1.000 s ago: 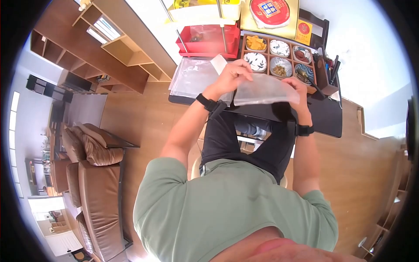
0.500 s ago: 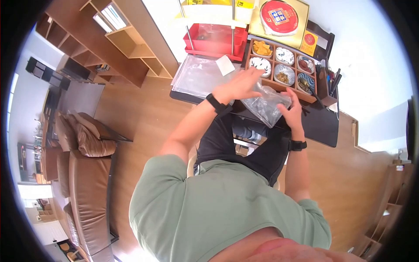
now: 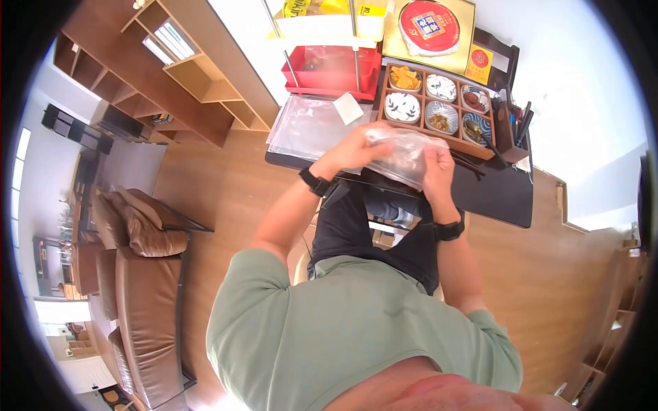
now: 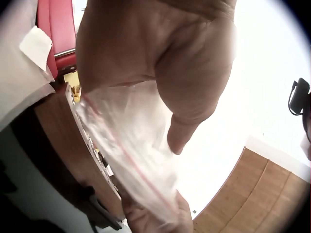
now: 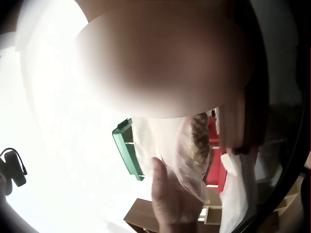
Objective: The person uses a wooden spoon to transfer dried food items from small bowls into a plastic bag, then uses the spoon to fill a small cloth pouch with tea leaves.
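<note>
Between the two hands, just in front of the tray, is a clear plastic zip bag [image 3: 406, 156] with a pinkish-red line along its mouth, plain in the left wrist view. The left hand [image 3: 358, 148] grips its left end, thumb over the near side. At the other end the right hand [image 3: 439, 171] pinches the bag, fingers along the edge. In the right wrist view, something brown and knobbly shows through the bag [image 5: 165, 138]; the right palm fills the upper part, and the left thumb [image 5: 159, 179] stands up against the plastic.
Flat clear bags [image 3: 298, 130] lie at the left of the dark table [image 3: 497, 198], a white paper square [image 3: 348, 107] on them. Behind are a wooden divided tray [image 3: 467, 148] of small dishes, a red bin [image 3: 329, 82] and a gold box [image 3: 392, 48]. A pen holder [image 3: 507, 137] stands right.
The bag was stretched flat between the hands, then lowered and crumpled under a spread left hand. Now it is raised and bunched between both hands, with the right hand further left.
</note>
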